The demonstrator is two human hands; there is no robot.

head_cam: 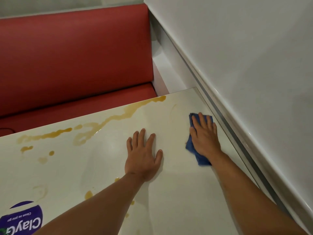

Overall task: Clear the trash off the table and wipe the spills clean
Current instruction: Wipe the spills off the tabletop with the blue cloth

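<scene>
A white table [177, 192] carries amber spills: a long streak [128, 110] along its far edge, drops [27, 148] at the left and small blots [88, 194] near my left forearm. My right hand [205, 136] lies flat, fingers straight, pressing a blue cloth [200, 158] onto the table near the right edge by the wall. My left hand [143, 154] rests flat on the bare tabletop with fingers spread, holding nothing.
A purple-labelled cleaner bottle [22, 219] lies at the bottom left corner. A red booth seat [76, 56] stands beyond the table's far edge. A white wall with a ledge [237, 116] runs along the table's right side.
</scene>
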